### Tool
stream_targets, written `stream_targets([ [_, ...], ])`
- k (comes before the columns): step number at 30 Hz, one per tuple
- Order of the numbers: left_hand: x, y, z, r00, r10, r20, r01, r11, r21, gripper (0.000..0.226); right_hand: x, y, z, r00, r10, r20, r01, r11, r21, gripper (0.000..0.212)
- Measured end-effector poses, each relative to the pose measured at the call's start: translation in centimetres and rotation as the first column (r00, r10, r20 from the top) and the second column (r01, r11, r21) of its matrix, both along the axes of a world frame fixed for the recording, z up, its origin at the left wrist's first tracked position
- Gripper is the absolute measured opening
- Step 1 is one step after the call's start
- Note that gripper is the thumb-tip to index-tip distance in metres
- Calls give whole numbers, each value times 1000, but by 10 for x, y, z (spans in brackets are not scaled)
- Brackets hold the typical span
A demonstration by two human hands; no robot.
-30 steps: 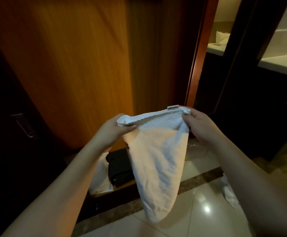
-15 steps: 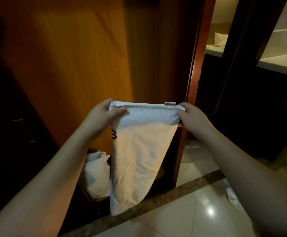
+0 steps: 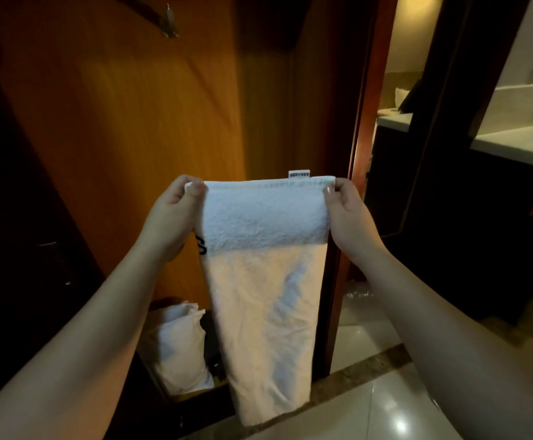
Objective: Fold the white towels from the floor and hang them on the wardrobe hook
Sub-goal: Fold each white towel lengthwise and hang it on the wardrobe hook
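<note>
A folded white towel hangs in front of me, stretched flat along its top edge, with a small label standing up at that edge. My left hand pinches the top left corner and my right hand pinches the top right corner. The towel's lower end hangs free above the floor. A metal wardrobe hook is fixed high on the wooden wardrobe panel, above and left of the towel.
A white bag or bundle sits low inside the wardrobe with a dark object beside it. A wooden door frame stands right of the towel. Glossy floor tiles lie lower right. A pale counter is far right.
Both hands have lifted the towel higher and pulled its top edge taut and level. The view has tilted up, bringing the hook into sight.
</note>
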State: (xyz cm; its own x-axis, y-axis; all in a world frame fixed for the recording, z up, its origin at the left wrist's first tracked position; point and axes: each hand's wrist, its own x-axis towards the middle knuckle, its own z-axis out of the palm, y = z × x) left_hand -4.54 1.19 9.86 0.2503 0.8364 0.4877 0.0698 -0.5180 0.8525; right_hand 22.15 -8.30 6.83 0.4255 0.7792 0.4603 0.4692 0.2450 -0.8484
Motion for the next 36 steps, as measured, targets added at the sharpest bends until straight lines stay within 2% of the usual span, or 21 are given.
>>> stream_targets([
  [4, 9, -2, 23, 997, 21, 71, -24, 999, 32, 29, -3, 6, 28, 995, -26, -97, 38, 991, 126, 9],
  [6, 15, -1, 29, 994, 1, 112, -1, 1000, -2, 29, 3, 6, 36, 971, 143, -194, -128, 988, 89, 25],
  [7, 17, -2, 31, 993, -4, 122, 6, 1000, -15, 27, 7, 4, 38, 915, 291, -279, -281, 957, 76, 42],
  [8, 18, -2, 31, 992, -6, 123, 9, 1000, -22, 25, 11, 0, 39, 817, 419, -397, -429, 901, 67, 62],
  [10, 20, -3, 28, 995, -15, 100, 17, 1000, -20, 22, 17, -8, 39, 643, 510, -571, -614, 789, 13, 90],
  [11, 20, -5, 27, 996, -21, 89, 23, 1000, -18, 22, 20, -10, 38, 609, 511, -607, -647, 762, -8, 90],
  [15, 18, -11, 25, 996, -42, 73, 41, 999, 9, 25, 27, -9, 29, 558, 474, -680, -629, 777, 25, 52],
  [18, 12, -15, 31, 993, -91, 75, 90, 996, 22, 26, 27, -5, 27, 500, 487, -716, -606, 788, 112, 49],
  [20, 4, -16, 44, 990, -123, 74, 120, 992, 44, 25, 24, 0, 31, 499, 512, -699, -592, 791, 157, 49],
  [22, -2, -13, 53, 976, -164, 144, 160, 986, 41, 23, 18, 6, 39, 498, 542, -677, -597, 780, 185, 44],
  [24, -5, -9, 47, 936, -247, 251, 273, 959, -72, 22, 9, 13, 46, 461, 549, -698, -594, 775, 217, 46],
  [26, -3, -11, 18, 899, -355, 256, 419, 865, -275, 47, -2, 20, 46, 450, 514, -730, -569, 795, 209, 47],
  [28, -1, -14, -20, 884, -403, 238, 468, 772, -431, 66, -10, 23, 33, 482, 449, -753, -542, 827, 147, 49],
  [31, -5, -11, -53, 904, -284, 320, 422, 717, -554, 43, -7, 21, 4, 532, 342, -775, -518, 855, 22, 59],
  [33, -5, -8, -60, 918, -247, 310, 383, 753, -535, 30, 0, 18, -9, 548, 320, -772, -529, 848, -23, 59],
  [36, -4, -7, -60, 951, -205, 231, 297, 816, -497, 27, 7, 16, -21, 567, 330, -755, -556, 829, -55, 57],
])
